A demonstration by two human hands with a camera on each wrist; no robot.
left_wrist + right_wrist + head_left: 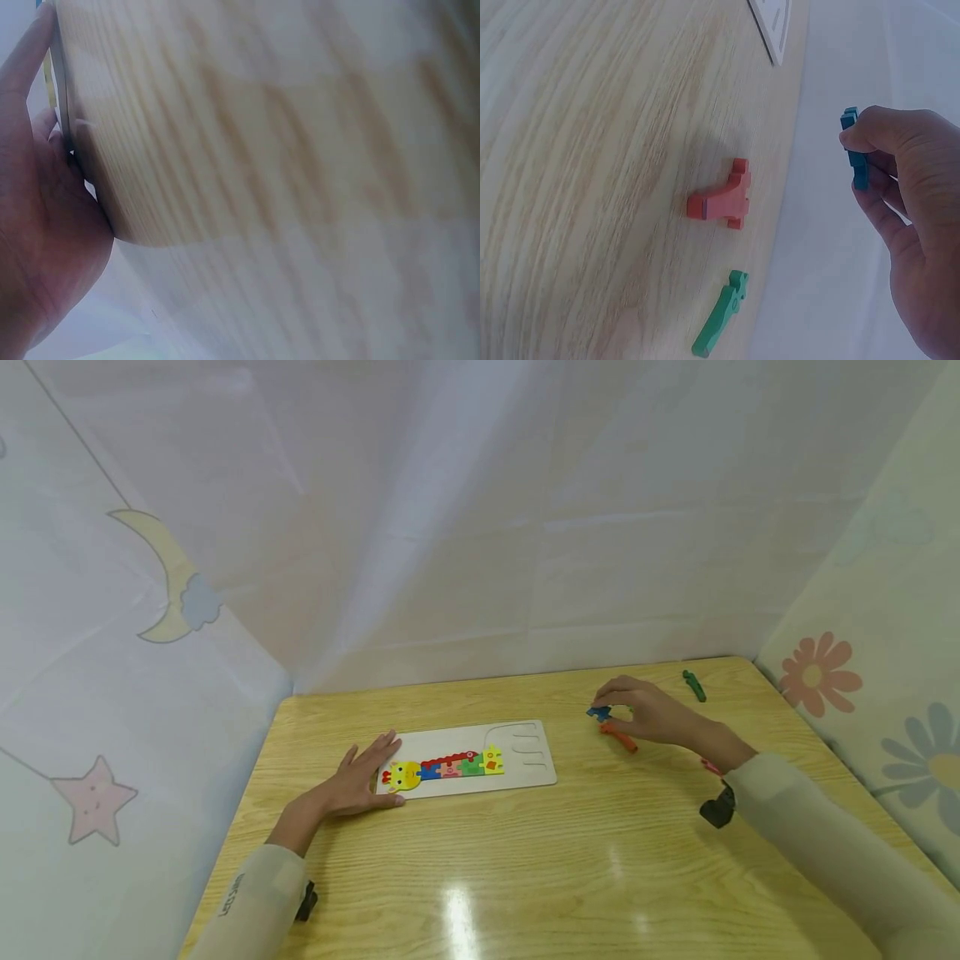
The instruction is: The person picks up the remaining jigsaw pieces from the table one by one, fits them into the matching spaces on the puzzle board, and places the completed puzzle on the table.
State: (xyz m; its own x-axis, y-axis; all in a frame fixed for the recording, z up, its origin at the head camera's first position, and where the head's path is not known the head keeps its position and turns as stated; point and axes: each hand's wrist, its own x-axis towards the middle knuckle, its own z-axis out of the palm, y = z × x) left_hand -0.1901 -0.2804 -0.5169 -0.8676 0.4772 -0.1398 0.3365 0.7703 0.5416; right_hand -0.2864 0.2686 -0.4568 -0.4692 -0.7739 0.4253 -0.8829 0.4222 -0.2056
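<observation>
My right hand (654, 714) pinches a blue wooden puzzle piece (857, 161) between thumb and fingers, raised above the table in the right wrist view. Below it lies an orange-red puzzle piece (727, 201) with knobbed edges. My left hand (352, 783) rests, fingers spread, on the left end of a white puzzle board (528, 778), thumb along the near edge. On the board a giraffe puzzle (407, 774) shows a yellow head, then blue, pink, green and yellow pieces, topped by a red wavy strip. Outlined recesses show at the board's right end.
A green puzzle piece (695, 686) lies near the far right corner of the wooden table (525, 860). White cloth walls (600, 568) with printed flowers, moon and star stand behind and on both sides.
</observation>
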